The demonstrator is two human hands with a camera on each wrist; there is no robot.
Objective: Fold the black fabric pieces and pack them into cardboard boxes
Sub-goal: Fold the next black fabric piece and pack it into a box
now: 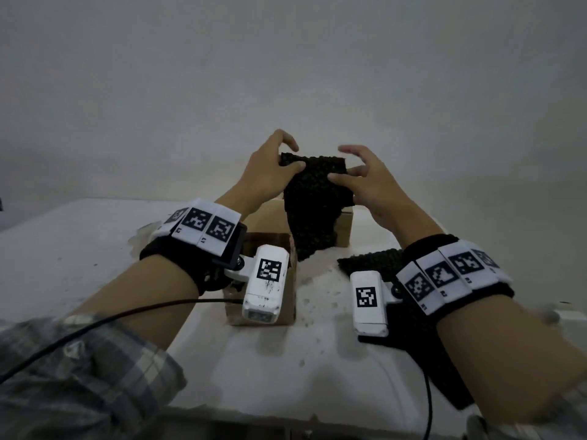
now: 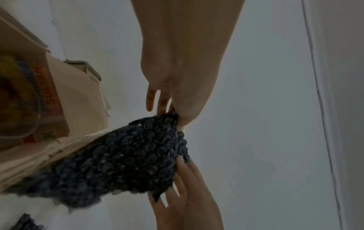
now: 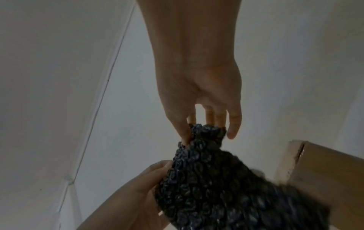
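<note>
I hold a black bumpy fabric piece (image 1: 313,208) up in the air over the table, its lower end hanging down. My left hand (image 1: 293,158) pinches its top left corner, and my right hand (image 1: 341,173) pinches the top right edge. The left wrist view shows the left thumb on the fabric piece (image 2: 128,163), with the right hand (image 2: 187,194) below. In the right wrist view the right hand (image 3: 197,132) pinches the fabric piece (image 3: 216,186). One cardboard box (image 1: 344,227) stands behind the fabric. A nearer cardboard box (image 1: 287,300) is mostly hidden by my left wrist camera.
A second black fabric piece (image 1: 371,262) lies flat on the white table (image 1: 95,249), just left of my right wrist. Dark crumbs (image 1: 320,296) are scattered around the boxes. A plain wall rises close behind. A printed cardboard side (image 2: 49,93) shows beside my left hand.
</note>
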